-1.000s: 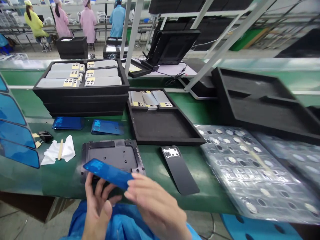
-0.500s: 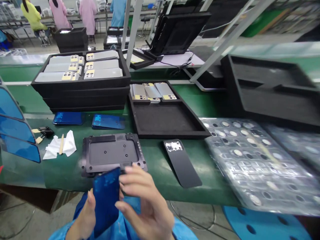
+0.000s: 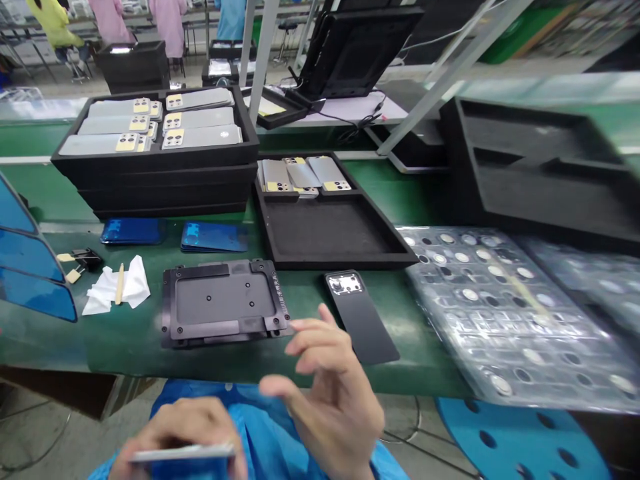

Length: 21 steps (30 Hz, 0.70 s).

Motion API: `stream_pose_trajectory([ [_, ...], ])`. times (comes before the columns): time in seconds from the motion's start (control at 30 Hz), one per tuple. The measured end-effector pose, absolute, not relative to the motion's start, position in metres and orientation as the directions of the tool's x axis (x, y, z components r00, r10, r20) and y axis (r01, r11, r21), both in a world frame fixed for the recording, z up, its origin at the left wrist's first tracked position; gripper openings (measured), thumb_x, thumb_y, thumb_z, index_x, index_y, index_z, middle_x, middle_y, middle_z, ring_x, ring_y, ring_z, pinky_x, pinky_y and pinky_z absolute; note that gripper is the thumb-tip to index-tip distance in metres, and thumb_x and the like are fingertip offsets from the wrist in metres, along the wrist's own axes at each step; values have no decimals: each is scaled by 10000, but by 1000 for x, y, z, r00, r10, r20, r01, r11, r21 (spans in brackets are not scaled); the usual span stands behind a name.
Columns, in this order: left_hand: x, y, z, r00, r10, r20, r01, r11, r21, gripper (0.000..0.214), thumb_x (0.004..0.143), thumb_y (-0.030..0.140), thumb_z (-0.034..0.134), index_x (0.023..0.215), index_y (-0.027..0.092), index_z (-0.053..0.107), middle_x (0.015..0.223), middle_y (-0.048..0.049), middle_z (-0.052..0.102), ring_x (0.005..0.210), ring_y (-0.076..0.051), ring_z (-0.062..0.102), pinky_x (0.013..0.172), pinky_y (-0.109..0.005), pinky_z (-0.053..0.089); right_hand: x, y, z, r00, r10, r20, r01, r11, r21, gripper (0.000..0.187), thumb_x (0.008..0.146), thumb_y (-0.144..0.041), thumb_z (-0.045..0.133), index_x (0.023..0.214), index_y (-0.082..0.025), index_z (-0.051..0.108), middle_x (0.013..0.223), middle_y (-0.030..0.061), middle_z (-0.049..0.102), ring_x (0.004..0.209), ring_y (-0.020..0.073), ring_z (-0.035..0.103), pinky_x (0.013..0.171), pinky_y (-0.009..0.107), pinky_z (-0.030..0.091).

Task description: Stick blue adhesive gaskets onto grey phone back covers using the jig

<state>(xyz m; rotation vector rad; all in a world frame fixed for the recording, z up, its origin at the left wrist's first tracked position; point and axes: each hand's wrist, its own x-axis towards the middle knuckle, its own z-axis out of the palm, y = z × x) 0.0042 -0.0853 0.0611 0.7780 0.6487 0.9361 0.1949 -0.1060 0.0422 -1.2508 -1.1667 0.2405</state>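
Note:
At the bottom of the head view, my left hand (image 3: pixel 193 423) grips a blue phone back panel (image 3: pixel 190 468), seen nearly edge-on with its pale rim toward the top. Motion blurs this hand a little. My right hand (image 3: pixel 333 393) is open above the bench's front edge, thumb and fingers apart, holding nothing. Beyond my hands lies a dark metal fixture (image 3: pixel 227 297) with a shallow phone-shaped recess. A black phone back panel (image 3: pixel 367 327) with a camera cutout rests flat on the green bench, just behind my right hand.
Stacked black foam trays (image 3: pixel 165 187) hold silver panels. Another black tray (image 3: pixel 320 230) holds several more. Two blue panel piles (image 3: pixel 131 231) sit behind the fixture. A white cloth (image 3: pixel 135 283) bears a wooden stick. Clear plastic blister trays (image 3: pixel 500 320) cover the right side.
My left hand has turned the blue panel from upright to nearly edge-on and lowered it. My right hand has let go and moved right. The view has shifted slightly.

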Motion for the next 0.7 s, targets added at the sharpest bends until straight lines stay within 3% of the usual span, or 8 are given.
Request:
stream_pose_trajectory([
  [0.07,2,-83,71,534,831,-157,-489,454,745,657,701,836,625,820,222,824,597,-137,697,508,-279,683,469,-380,550,198,-106,38,492,713,499,349,363,-864,331,867,-487,754,802,-251,532,748,-35,594,804,187,653,1124,487,416],
  [0.13,3,-79,81,454,858,-242,-529,478,701,647,681,821,668,884,223,809,685,-134,722,612,-291,707,572,-410,591,195,-107,34,430,801,417,251,338,-907,341,903,-543,686,799,-244,559,733,-31,599,752,169,651,968,382,529],
  [0.2,7,-77,87,283,894,-347,-561,448,697,655,664,824,686,905,224,792,709,-108,719,649,-276,695,694,-446,607,186,-110,32,232,916,327,187,288,-939,415,946,-629,558,830,-233,605,752,-5,635,727,163,653,779,297,563],
  [0.3,16,-79,89,245,879,-410,-544,474,692,703,641,843,685,918,205,780,723,-102,711,669,-257,670,741,-447,600,167,-115,31,-51,957,285,147,289,-946,493,1020,-620,400,827,-217,607,730,9,634,663,144,616,613,241,518],
  [0.4,20,-80,83,245,869,-430,-585,487,649,692,613,845,701,886,212,765,711,-74,671,648,-223,629,649,-381,587,152,-116,30,-65,929,365,111,370,-922,468,1077,-475,364,712,-225,515,644,-17,551,610,126,545,606,229,491],
  [0.5,16,-72,79,188,912,-365,-641,395,658,614,678,808,684,886,234,755,689,-30,636,581,-171,591,626,-348,595,148,-117,31,-66,928,367,108,373,-922,478,1083,-453,347,673,-230,452,621,-23,515,595,123,497,600,233,465],
  [0.6,11,-58,80,90,954,-286,-648,274,711,568,716,757,694,982,260,759,683,-11,650,542,-155,593,607,-354,618,150,-122,32,-115,941,318,108,331,-938,497,1084,-470,330,685,-225,494,627,-16,549,604,123,512,601,230,464],
  [0.7,11,-47,83,-42,939,-342,-653,234,720,573,831,735,569,1036,233,754,737,-30,680,571,-157,623,589,-334,625,150,-131,29,-154,968,199,92,214,-972,554,1078,-506,328,698,-211,603,648,7,637,639,129,599,665,231,503],
])
